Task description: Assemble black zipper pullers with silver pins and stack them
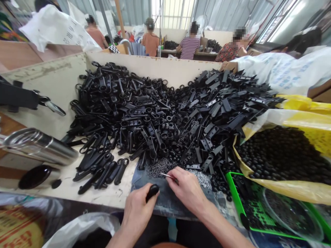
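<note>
My left hand (139,205) is closed around a black plastic part (152,193), whose rounded end sticks out between thumb and fingers. To its right, my right hand (184,187) pinches a thin metal tool (168,176), its tip pointing left over a pile of small dark screws (161,167). Silvery screws (201,178) lie just beyond the right hand. Both hands are above a dark worn mat (165,198) at the table's front edge. A big heap of black plastic parts (144,110) rises behind them, and several finished-looking black pieces (106,170) lie in a row at the left.
A metal cylinder (43,146) and a dark round lid (34,176) are at the left. On the right are a yellow bag of black balls (281,151) and a green tray (239,203). An open white bag (85,225) stands below the front edge. Several people sit farther back.
</note>
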A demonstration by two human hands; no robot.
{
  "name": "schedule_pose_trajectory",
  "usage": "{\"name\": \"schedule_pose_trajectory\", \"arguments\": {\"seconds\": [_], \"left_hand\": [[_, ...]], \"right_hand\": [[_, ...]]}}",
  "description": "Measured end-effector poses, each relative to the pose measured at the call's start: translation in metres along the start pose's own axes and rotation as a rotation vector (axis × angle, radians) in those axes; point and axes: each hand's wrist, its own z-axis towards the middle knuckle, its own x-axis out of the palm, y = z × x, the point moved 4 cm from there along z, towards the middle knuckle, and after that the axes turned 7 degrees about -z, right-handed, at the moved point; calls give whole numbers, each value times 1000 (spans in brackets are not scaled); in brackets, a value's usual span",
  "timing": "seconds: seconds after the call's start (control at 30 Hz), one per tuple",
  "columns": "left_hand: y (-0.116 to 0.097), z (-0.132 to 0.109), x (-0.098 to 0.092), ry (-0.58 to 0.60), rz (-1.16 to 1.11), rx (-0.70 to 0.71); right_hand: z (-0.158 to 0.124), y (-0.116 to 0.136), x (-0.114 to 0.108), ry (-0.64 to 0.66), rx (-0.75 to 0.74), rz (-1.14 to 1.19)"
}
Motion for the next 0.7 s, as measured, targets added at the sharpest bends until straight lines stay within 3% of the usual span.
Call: {"name": "schedule_pose_trajectory", "arguments": {"seconds": [0.07,0.13,0.2,0.3,0.53,0.6,0.7], "left_hand": [[0,0,0,-3,-338,-137],[-1,-2,4,7,-636,-264],[-7,-3,10,34,-763,-308],[-15,-5,18,88,-876,-315],[-20,-11,28,114,-1029,-353],[-21,-12,30,114,-1068,-381],[-22,-13,33,118,-1114,-440]], "right_hand": [[-6,2,-2,4,71,257],[-15,3,2,0,218,689],[-22,6,10,-25,351,1090],[-27,15,18,-40,436,1350],[-34,17,30,-23,519,1464],[-37,15,28,-46,467,1372],[-38,13,15,-169,274,1080]]}}
